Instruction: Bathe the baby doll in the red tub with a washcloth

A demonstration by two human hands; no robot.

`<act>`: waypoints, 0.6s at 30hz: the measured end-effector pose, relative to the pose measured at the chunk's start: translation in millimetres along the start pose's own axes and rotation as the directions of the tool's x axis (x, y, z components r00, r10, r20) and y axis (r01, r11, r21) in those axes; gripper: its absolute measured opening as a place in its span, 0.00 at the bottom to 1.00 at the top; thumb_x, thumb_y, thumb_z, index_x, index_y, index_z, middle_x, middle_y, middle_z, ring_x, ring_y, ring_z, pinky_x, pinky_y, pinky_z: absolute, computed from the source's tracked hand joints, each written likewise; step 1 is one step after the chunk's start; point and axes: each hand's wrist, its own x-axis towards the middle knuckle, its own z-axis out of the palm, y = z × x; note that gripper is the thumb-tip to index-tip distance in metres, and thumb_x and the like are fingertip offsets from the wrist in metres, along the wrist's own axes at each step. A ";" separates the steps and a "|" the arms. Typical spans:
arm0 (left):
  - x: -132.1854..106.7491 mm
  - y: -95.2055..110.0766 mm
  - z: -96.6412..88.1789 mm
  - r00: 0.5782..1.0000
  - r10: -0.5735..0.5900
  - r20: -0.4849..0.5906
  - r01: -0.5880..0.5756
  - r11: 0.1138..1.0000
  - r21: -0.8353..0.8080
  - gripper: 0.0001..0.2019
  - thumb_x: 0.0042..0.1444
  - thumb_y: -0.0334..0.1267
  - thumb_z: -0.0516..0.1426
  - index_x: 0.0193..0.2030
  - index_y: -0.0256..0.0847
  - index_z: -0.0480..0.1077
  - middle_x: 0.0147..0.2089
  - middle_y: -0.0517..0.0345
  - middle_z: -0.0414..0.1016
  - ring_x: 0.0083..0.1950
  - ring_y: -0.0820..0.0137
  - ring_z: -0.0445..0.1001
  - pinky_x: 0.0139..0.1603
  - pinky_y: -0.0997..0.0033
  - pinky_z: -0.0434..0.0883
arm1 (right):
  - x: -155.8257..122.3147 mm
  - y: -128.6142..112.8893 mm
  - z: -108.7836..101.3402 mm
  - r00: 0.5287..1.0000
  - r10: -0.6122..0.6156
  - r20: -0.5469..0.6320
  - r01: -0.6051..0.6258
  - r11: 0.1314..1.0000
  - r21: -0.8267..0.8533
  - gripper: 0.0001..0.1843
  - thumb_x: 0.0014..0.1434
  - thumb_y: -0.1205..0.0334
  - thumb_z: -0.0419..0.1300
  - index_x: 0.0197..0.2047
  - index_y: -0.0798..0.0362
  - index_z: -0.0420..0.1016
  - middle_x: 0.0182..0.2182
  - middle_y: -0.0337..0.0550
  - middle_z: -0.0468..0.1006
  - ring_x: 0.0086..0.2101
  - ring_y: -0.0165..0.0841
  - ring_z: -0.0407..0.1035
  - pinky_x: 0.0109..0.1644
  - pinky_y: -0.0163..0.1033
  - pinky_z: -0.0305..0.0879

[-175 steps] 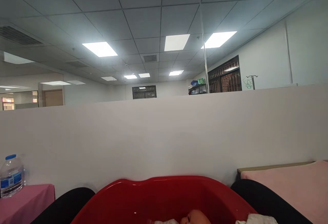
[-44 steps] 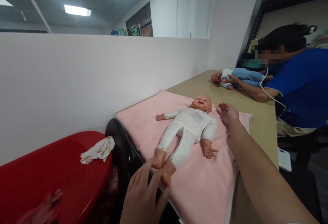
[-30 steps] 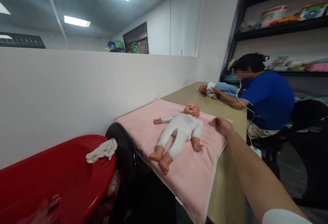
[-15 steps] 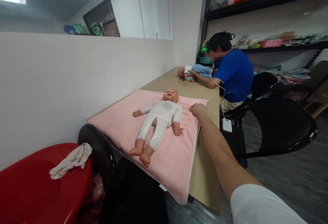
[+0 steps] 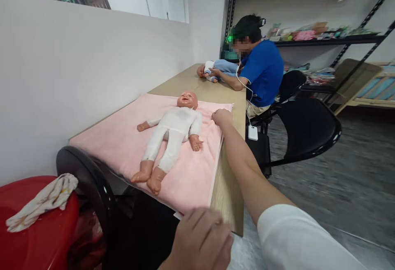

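A baby doll (image 5: 173,132) in a white suit lies on its back on a pink towel (image 5: 120,142) spread over a wooden table (image 5: 188,84). My right hand (image 5: 221,117) rests with curled fingers on the towel's right edge, beside the doll's shoulder. My left hand (image 5: 200,241) is low in the view, fingers curled, just in front of the towel's near corner; whether anything is in it is hidden.
A red tub (image 5: 46,241) with a crumpled cloth (image 5: 40,202) on its rim stands at the left, beside a black chair back (image 5: 89,179). A seated person in blue (image 5: 262,72) handles a blue-clad doll (image 5: 220,66) further along the table. Another black chair (image 5: 305,130) and shelves (image 5: 324,39) stand to the right.
The view has swung right and down from the ceiling and partition. My right hand has stayed at the towel's right edge; my left hand left the view, then returned near the towel's front corner.
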 end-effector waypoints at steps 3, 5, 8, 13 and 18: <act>70.6 -6.4 16.9 0.989 -0.127 0.074 0.132 0.989 -0.063 0.19 0.74 0.39 0.53 0.65 0.32 0.70 0.62 0.38 0.79 0.63 0.54 0.78 0.60 0.51 0.79 | -0.3 -0.5 -1.4 1.000 -0.003 0.001 0.003 1.000 0.006 0.23 0.72 0.58 0.53 0.56 0.61 0.85 0.56 0.66 0.82 0.55 0.45 0.79 0.57 0.40 0.71; 103.1 -7.7 28.2 0.965 -0.035 0.261 0.057 0.995 -0.076 0.20 0.76 0.44 0.53 0.66 0.33 0.71 0.71 0.42 0.73 0.76 0.52 0.66 0.76 0.43 0.67 | 0.2 -0.7 -1.7 1.000 -0.005 0.000 0.005 1.000 0.010 0.23 0.72 0.58 0.54 0.57 0.60 0.85 0.56 0.65 0.83 0.55 0.44 0.79 0.56 0.39 0.71; 122.7 -8.1 42.8 0.886 0.113 0.450 -0.039 0.984 -0.171 0.19 0.78 0.43 0.48 0.61 0.36 0.75 0.66 0.50 0.80 0.72 0.58 0.71 0.82 0.45 0.56 | 1.0 -1.3 -1.3 1.000 0.002 0.001 -0.002 1.000 0.020 0.23 0.71 0.57 0.56 0.58 0.61 0.84 0.55 0.65 0.83 0.55 0.42 0.79 0.56 0.37 0.70; 130.1 -6.3 54.1 0.837 -0.004 0.547 0.078 0.991 -0.113 0.19 0.77 0.40 0.48 0.49 0.36 0.81 0.52 0.53 0.86 0.55 0.63 0.81 0.79 0.51 0.61 | 0.2 -3.4 0.5 1.000 0.021 -0.010 -0.021 0.999 0.041 0.24 0.71 0.56 0.57 0.59 0.62 0.83 0.53 0.67 0.83 0.55 0.42 0.79 0.57 0.37 0.70; 145.0 -9.9 53.8 0.765 -0.057 0.642 0.149 0.985 -0.091 0.23 0.79 0.42 0.46 0.56 0.36 0.81 0.60 0.52 0.84 0.67 0.64 0.77 0.83 0.52 0.52 | -2.7 -5.3 -1.9 1.000 0.019 -0.009 -0.019 0.999 0.038 0.23 0.69 0.57 0.58 0.59 0.62 0.83 0.51 0.68 0.84 0.55 0.44 0.80 0.57 0.38 0.71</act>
